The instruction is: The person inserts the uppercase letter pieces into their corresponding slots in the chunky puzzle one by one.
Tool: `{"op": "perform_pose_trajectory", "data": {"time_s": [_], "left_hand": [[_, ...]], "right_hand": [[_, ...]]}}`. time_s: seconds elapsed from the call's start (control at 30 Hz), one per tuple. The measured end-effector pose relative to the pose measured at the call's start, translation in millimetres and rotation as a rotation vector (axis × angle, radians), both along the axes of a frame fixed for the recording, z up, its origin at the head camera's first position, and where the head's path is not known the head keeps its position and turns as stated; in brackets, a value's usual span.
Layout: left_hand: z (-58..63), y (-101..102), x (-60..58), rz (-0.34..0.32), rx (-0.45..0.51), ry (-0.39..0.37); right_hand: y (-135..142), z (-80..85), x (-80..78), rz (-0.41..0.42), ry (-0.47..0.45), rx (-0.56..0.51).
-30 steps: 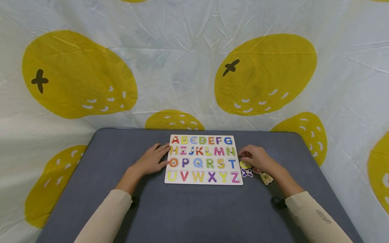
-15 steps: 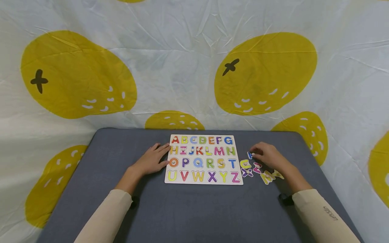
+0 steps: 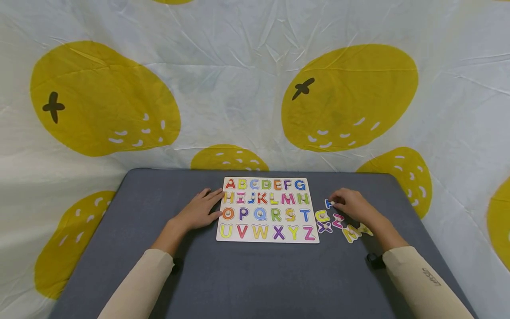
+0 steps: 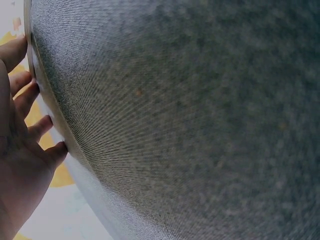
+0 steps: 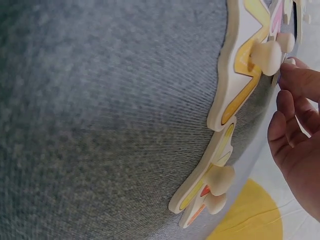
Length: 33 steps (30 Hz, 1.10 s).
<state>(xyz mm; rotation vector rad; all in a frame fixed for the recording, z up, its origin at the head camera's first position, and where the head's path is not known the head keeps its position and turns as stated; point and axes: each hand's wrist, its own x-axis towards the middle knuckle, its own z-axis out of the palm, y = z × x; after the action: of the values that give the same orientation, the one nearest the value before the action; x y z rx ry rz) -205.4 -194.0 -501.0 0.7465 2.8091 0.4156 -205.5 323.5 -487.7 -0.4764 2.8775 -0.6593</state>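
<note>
A white alphabet puzzle board [image 3: 247,237] lies on the table in the head view; several letters bear knobs, while T to Z show no knobs. My left hand [image 3: 199,210] rests with spread fingers against its left edge; the left wrist view shows those fingertips [image 4: 60,150] along the edge. Right of the board, my right hand [image 3: 350,204] pinches the knob of a small blue T piece [image 3: 327,204]. Nearby lie a yellow U piece [image 3: 322,216], a purple X piece [image 3: 324,227], a pink Z piece [image 3: 338,220] and a yellow W piece [image 3: 350,233].
Another yellow letter piece [image 3: 365,229] lies partly hidden under the right forearm. In the right wrist view, an orange-red piece [image 5: 192,216] shows beside a yellow one [image 5: 200,175]. The grey table [image 3: 255,283] ends at a patterned curtain [image 3: 239,88] behind.
My right hand has moved right, from beside the board to the spot where the T piece is, uncovering the Z and W pieces. The left hand has stayed still.
</note>
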Motion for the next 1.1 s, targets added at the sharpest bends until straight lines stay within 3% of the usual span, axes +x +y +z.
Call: {"op": "perform_pose_trajectory", "data": {"time_s": [0.5, 1.1], "left_hand": [[-8.4, -2, -2.5, -0.013, 0.011, 0.025], [-7.4, -3, -2.0, -0.005, 0.013, 0.011]], "right_hand": [[-16, 9.2, 6.3, 0.035, 0.042, -0.007], [-52, 8.4, 20.2, 0.066, -0.029, -0.104]]}}
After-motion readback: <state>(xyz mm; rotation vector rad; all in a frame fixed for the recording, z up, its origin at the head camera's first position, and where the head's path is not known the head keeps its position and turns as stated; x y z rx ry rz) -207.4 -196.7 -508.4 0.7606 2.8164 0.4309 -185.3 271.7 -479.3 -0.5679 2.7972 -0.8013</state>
